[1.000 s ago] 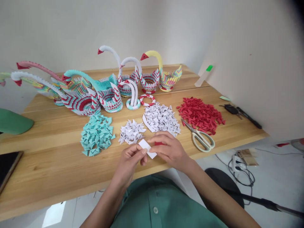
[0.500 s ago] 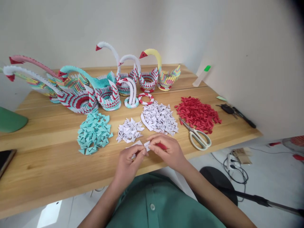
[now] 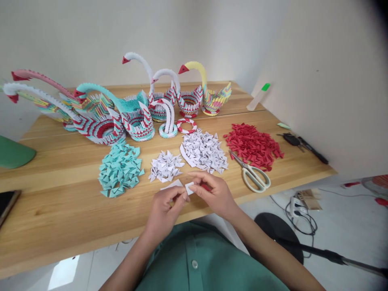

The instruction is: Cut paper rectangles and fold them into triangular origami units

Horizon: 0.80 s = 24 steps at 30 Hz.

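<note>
A small piece of white paper [image 3: 189, 188] is pinched between my two hands near the table's front edge. My left hand [image 3: 168, 204] is closed, thumb and forefinger at the paper's left side. My right hand [image 3: 214, 192] grips its right side, with something red partly showing under the fingers. Behind my left fingers lies a flat white paper sheet [image 3: 174, 185]. Just beyond are a small pile of folded white paper pieces [image 3: 165, 166] and a larger white pile [image 3: 204, 151]. Scissors [image 3: 254, 178] with pale handles rest right of my right hand.
Turquoise paper pieces [image 3: 119, 171] are heaped at left, red pieces [image 3: 253, 145] at right. Several folded-paper swans [image 3: 138, 121] stand along the back, beside a red-and-white paper ring [image 3: 186, 126]. Keys [image 3: 291, 139] and a black pen [image 3: 313, 151] lie at the right edge, a phone [image 3: 7, 204] at far left.
The white paper between my fingers has turned so more of its flat face shows. My hands have barely shifted; the piles and scissors stay as they were.
</note>
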Available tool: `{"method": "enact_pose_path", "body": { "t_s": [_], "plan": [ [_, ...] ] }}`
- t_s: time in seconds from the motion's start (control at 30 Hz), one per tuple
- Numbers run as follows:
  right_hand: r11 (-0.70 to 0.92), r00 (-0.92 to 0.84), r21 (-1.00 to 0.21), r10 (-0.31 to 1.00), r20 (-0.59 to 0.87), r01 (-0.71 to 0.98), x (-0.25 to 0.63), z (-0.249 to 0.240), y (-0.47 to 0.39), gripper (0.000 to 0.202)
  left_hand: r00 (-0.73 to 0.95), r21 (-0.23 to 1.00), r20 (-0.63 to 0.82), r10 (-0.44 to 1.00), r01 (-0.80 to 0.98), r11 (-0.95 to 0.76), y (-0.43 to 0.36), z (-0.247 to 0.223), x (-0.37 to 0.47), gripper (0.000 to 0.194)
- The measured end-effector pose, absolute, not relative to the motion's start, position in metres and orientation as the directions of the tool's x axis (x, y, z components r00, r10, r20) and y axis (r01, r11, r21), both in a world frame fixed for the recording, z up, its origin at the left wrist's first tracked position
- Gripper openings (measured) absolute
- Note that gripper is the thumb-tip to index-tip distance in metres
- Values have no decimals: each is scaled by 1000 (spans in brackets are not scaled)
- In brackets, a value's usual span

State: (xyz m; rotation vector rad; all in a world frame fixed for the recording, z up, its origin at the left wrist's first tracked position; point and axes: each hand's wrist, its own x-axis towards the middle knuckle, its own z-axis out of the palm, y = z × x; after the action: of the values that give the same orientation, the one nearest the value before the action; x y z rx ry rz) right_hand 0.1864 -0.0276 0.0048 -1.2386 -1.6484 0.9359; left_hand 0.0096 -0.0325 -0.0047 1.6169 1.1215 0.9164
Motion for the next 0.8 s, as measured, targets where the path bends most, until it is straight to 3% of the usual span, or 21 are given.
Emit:
{"method": "enact_pose_path", "body": {
  "t_s": [0.17, 0.43, 0.67, 0.8],
  "plan": [
    [283, -165, -919, 955, 245, 273, 185, 5, -27, 12, 264, 974, 57, 963, 197, -112, -32, -2, 15, 19],
    [220, -144, -951, 971, 192, 216, 184, 1, -30, 10, 184, 969, 91, 979, 211, -130, -30, -5, 20, 19],
    [432, -282, -819, 896, 342, 378, 189, 9, -27, 12, 283, 904, 164, 945, 341, -259, -28, -1, 17, 19],
    [492, -239, -791, 870, 431, 365, 187, 7, -31, 17, 271, 905, 183, 945, 328, -269, -34, -4, 23, 18]
  ]
}}
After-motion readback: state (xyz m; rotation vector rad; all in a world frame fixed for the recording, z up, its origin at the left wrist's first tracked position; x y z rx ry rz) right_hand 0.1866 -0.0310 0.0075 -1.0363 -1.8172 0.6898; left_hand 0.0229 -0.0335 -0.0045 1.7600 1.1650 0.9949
